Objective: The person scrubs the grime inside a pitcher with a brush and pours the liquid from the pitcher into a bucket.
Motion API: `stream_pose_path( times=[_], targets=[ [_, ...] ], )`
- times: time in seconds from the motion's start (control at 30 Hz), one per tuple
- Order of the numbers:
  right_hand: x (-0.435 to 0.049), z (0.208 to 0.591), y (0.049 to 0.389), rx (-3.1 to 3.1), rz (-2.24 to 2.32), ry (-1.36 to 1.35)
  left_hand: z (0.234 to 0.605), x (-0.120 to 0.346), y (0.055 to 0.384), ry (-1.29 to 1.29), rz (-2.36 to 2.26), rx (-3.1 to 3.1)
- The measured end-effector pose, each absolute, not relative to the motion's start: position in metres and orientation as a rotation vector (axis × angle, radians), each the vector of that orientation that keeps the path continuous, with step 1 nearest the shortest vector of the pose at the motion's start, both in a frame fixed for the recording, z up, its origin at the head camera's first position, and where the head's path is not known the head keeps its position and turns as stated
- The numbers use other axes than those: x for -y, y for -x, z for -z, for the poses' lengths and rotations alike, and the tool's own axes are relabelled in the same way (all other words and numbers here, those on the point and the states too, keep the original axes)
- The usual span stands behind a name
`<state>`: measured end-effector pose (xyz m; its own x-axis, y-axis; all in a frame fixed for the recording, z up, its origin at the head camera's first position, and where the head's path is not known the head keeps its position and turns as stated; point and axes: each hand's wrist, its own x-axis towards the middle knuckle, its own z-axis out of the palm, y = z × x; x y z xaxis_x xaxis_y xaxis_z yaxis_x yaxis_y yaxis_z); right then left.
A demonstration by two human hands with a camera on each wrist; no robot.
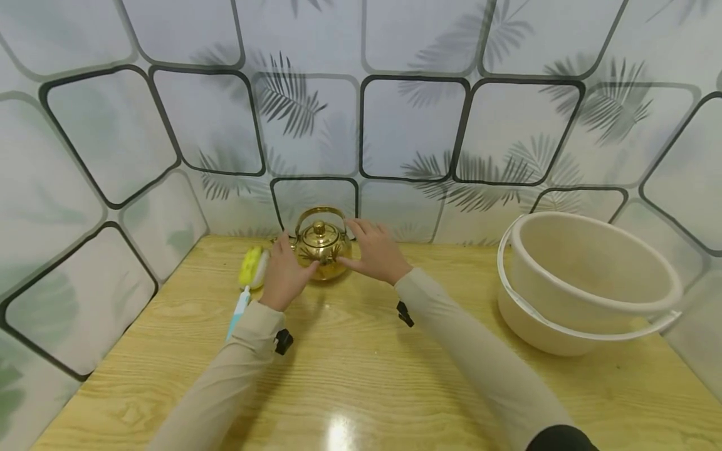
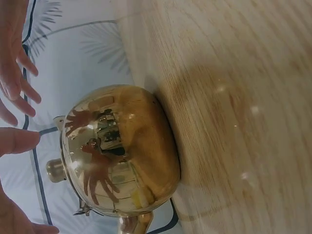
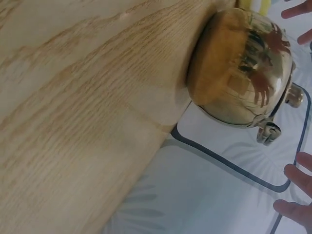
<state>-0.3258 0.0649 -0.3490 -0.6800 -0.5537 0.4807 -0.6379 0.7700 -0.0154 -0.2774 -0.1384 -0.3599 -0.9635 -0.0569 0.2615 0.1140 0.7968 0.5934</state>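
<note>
A shiny gold teapot (image 1: 320, 252) with a knobbed lid and a raised arched handle stands on the wooden table against the wall. My left hand (image 1: 284, 272) is at its left side, fingers spread, in front of the spout in the head view. On the other side is my right hand (image 1: 376, 254), its fingers apart and its thumb towards the pot. Both wrist views show a gap between the hands and the teapot (image 2: 122, 156), whose polished body (image 3: 234, 73) mirrors them. Neither hand holds anything.
Left of the teapot lies a yellow-and-white scrubber (image 1: 250, 268) with a white-and-blue handle (image 1: 239, 312), partly behind my left hand and sleeve. A large cream bucket (image 1: 586, 282) with a white carrying handle stands at the right. Patterned wall covering (image 1: 414, 125) rises behind the table (image 1: 361, 376).
</note>
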Motion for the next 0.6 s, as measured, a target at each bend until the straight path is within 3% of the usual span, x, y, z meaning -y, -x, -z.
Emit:
stream_pose_path(
  times=[0.6],
  targets=[
    [-0.055,0.365,0.352,2.874,-0.519,-0.719,0.363,0.145,0.304,-0.007,1.022,2.861]
  ],
)
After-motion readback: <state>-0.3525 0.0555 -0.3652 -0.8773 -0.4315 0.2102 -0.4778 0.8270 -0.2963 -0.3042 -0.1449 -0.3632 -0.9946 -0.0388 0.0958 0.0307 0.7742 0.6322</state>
